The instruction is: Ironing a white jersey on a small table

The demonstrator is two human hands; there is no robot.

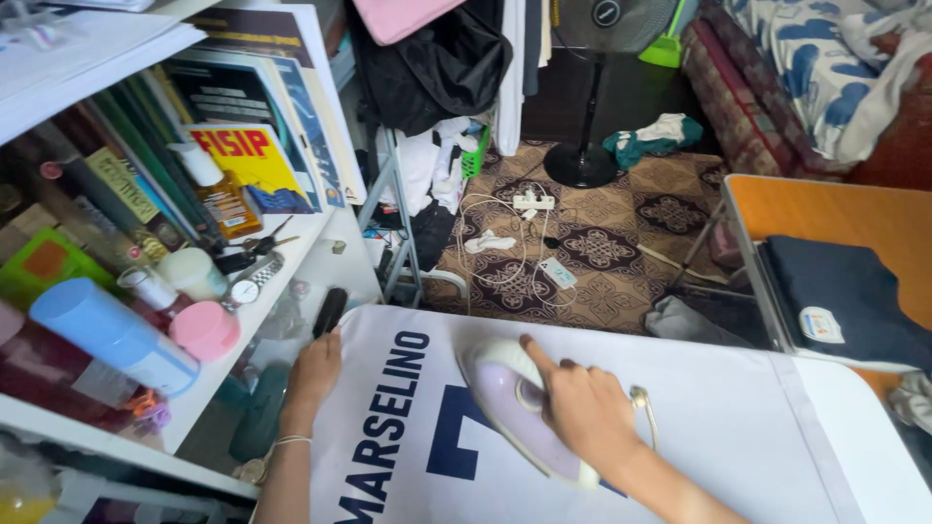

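A white garment (699,417) with dark blue printed lettering and a large numeral lies flat over an ironing surface in front of me. My right hand (582,408) grips the handle of a lilac and white iron (505,398) that rests on the garment near the numeral, with my index finger stretched forward. At the garment's left edge my left hand (316,374) lies flat on the cloth and holds it down; a thin bracelet circles that wrist.
A white shelf (282,281) on the left carries books, bottles, a blue spray can (107,335), a pink lid and a watch. Cables and a power strip (534,202) lie on the patterned carpet. A standing fan (592,97), hanging clothes and an orange table with folded dark cloth (845,296) surround me.
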